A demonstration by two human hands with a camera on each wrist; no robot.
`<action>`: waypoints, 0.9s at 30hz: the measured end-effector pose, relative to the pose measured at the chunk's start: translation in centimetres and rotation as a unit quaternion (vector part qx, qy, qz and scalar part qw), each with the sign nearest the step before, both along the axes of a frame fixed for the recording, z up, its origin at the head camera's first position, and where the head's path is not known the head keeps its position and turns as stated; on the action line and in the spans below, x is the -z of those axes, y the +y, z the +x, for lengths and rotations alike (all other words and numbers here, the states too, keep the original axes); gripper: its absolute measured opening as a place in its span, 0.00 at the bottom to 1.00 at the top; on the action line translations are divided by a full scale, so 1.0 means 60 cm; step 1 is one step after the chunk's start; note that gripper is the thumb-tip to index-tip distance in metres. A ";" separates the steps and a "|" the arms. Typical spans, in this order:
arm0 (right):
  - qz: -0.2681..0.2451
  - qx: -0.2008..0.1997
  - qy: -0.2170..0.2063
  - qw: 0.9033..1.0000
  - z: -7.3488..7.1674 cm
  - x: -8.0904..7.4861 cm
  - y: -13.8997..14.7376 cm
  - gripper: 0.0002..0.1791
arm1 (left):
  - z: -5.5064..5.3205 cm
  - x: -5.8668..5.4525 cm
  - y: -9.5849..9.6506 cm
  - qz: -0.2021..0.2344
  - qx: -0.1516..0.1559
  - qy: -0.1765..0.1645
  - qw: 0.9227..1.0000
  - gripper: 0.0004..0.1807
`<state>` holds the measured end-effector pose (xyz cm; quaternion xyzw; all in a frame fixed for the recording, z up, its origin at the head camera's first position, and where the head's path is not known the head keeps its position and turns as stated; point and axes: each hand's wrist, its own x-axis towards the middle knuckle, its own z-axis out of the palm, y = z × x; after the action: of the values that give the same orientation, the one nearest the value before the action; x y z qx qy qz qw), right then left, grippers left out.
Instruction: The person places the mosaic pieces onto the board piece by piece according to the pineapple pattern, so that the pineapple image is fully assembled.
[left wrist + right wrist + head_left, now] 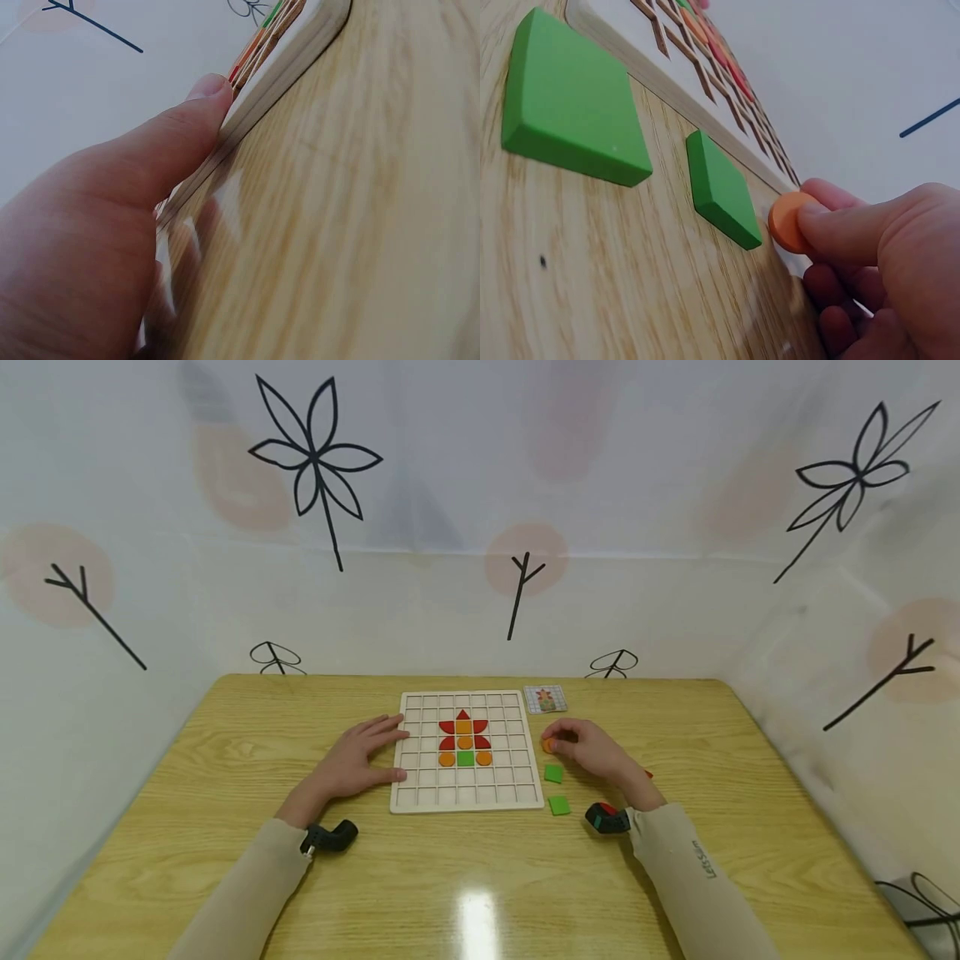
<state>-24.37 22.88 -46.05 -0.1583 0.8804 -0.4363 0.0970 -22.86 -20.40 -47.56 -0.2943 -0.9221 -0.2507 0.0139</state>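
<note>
Between thumb and fingertips, my right hand (592, 752) pinches an orange disc (786, 223) just off the board's right side. My left hand (348, 765) lies at the left edge of the pale gridded wooden board (420, 793), fingers extended and thumb on its rim. On the board, a red triangle (462, 715) tops an orange square (464, 727) with red petal-shaped pieces (481, 727) at its sides. Below come an orange disc, then a green square (466, 759) flanked by two more orange discs. Two loose green squares (553, 773) lie right of the board.
A small pattern card (546, 702) lies beyond the board's top right corner. Part of a red piece (648, 773) shows beside the right wrist. The wooden table (420, 885) meets patterned cloth walls (420, 602) at its back and sides.
</note>
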 end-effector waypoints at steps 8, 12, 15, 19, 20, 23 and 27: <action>0.002 0.033 0.031 0.999 0.002 -0.006 0.000 0.10 | -0.003 -0.001 0.001 0.002 0.003 0.002 1.000 0.40; 0.007 0.047 0.076 0.996 0.004 -0.011 -0.003 0.09 | -0.004 -0.001 0.000 0.006 0.005 0.007 1.000 0.40; 0.012 0.061 0.096 0.993 0.005 -0.014 -0.006 0.08 | -0.005 0.000 -0.001 0.004 0.005 0.008 1.000 0.40; 0.016 0.070 0.101 0.992 0.007 -0.019 -0.012 0.06 | -0.007 0.001 -0.003 -0.003 0.000 0.003 1.000 0.40; 0.015 0.071 0.102 0.992 0.008 -0.021 -0.014 0.06 | -0.007 0.002 -0.003 -0.006 -0.002 0.001 1.000 0.40; 0.007 0.072 0.105 0.992 0.012 -0.027 -0.020 0.06 | -0.006 0.004 -0.004 -0.005 -0.002 0.000 1.000 0.40; -0.026 0.056 0.109 0.992 0.020 -0.032 -0.029 0.06 | -0.005 0.005 -0.004 -0.003 -0.001 0.003 1.000 0.41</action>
<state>-23.15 21.11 -44.15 -0.1575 0.8816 -0.4440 -0.0283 -23.16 -20.63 -47.88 -0.2946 -0.9230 -0.2469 0.0158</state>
